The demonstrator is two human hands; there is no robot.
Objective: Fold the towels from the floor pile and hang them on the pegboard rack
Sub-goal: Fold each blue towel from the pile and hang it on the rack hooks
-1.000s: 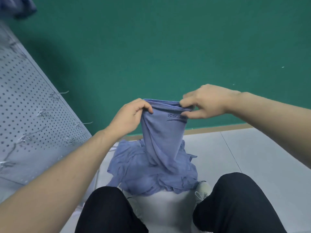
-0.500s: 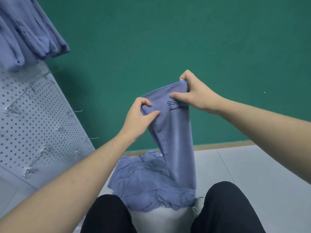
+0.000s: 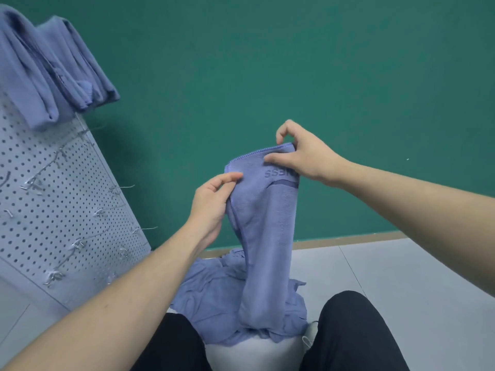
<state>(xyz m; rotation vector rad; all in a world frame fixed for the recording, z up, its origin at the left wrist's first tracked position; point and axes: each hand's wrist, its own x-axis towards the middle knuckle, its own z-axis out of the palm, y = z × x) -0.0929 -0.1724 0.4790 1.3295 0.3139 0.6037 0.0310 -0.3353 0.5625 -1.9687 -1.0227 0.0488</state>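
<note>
Head view, both hands pinching blue towel [image 3: 270, 231] top edge, left hand [image 3: 211, 202], right hand [image 3: 302, 159]

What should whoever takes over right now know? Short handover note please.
Right hand pinches the top hem of the blue towel; left hand pinches its left edge.
The towel hangs down onto the floor pile, not yet folded.
Done: folded towels already hang at the top of the pegboard rack.
Left: fold this towel, hang it on a free hook, then work through the pile.
</note>
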